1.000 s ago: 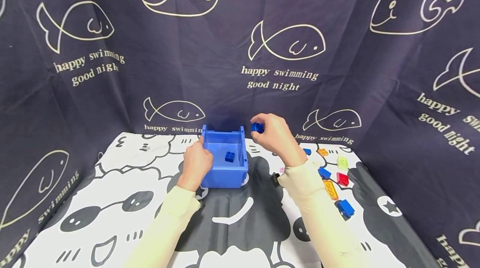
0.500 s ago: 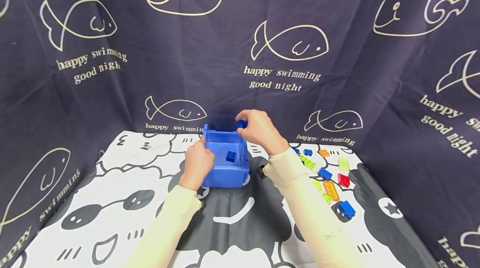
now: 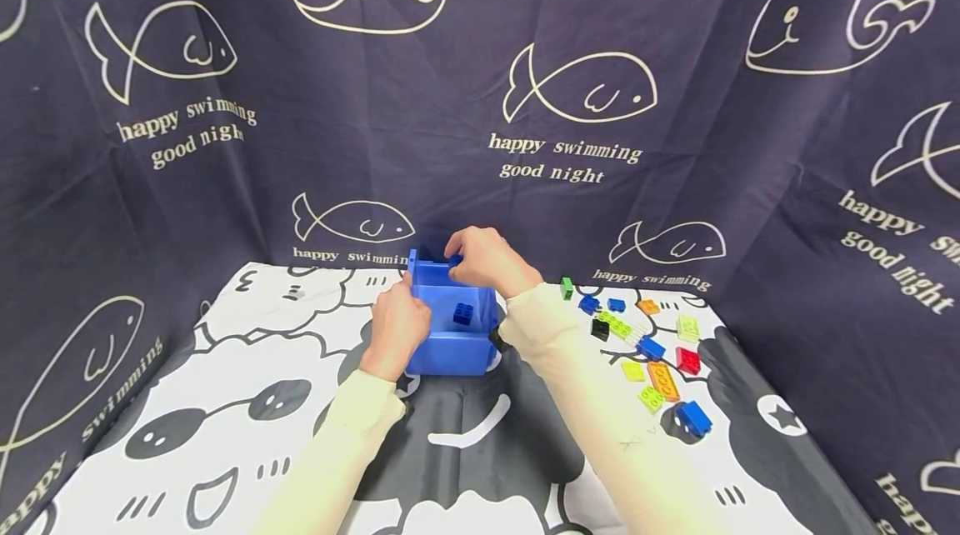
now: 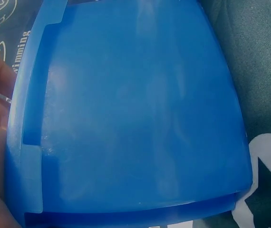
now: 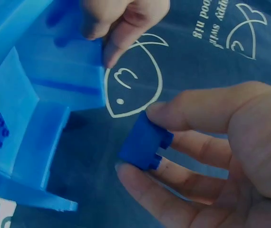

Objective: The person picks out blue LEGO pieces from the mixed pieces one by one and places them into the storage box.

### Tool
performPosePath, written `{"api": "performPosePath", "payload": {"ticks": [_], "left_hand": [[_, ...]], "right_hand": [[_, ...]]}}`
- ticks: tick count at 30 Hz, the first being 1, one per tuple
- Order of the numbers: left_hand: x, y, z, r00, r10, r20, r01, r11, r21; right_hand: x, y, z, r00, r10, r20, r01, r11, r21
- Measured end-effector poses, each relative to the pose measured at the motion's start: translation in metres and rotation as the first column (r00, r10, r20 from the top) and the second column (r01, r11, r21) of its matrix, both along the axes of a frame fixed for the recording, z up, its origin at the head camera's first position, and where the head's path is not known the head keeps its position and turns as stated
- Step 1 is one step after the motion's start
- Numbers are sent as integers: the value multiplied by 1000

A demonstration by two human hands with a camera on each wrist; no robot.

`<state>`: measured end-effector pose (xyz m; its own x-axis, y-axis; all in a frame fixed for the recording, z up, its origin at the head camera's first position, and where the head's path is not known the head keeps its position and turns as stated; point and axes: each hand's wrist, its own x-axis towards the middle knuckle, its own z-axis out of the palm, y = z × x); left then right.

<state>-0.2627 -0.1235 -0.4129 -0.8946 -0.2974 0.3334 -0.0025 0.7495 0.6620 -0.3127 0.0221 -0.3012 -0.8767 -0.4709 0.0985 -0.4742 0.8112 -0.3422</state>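
A blue open-topped plastic bin (image 3: 450,358) stands in the middle of the table. My left hand (image 3: 400,322) grips its left wall; the left wrist view is mostly filled by that smooth wall (image 4: 145,109), with fingers at its rim. Inside lies one dark blue toy building brick (image 3: 462,314), studs showing. My right hand (image 3: 487,262) is raised over the bin's back right part. Between thumb and fingers it pinches another blue building brick (image 5: 142,142), seen clearly in the right wrist view with two studs facing the palm; in the head view the hand mostly hides it.
Loose building bricks lie to the right: a green one (image 3: 567,288), a black one (image 3: 600,329), a red one (image 3: 687,360), an orange one (image 3: 663,381), a larger blue one (image 3: 693,418) and several others. A dark printed curtain (image 3: 450,118) hangs close behind the bin.
My right hand has moved left with the blue brick, from beside the bin to above it. The left hand keeps its grip on the wall. More loose bricks show behind the right sleeve.
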Motion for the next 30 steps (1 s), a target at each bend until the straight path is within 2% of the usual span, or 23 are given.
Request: {"api": "performPosePath", "payload": {"ticks": [7,13,21,30], "left_hand": [[1,0,-2,1000,-8,7,8,1000,3],[-1,-1,-2,1000,-8,1,8,1000,0],[-1,0,-2,1000,-8,8,8,1000,-1],[-3,-2,-2,1000,-11,-6,11,1000,-20]], "right_hand": [[-5,-11,-11,994,-11,105,4,998,61],[-10,-19,-17,990,-40,134,27,995,97],[-18,-22,-28,969,-73,234,48,993,108],[-17,-24,-34,971,-93,221,67,990,125]]}}
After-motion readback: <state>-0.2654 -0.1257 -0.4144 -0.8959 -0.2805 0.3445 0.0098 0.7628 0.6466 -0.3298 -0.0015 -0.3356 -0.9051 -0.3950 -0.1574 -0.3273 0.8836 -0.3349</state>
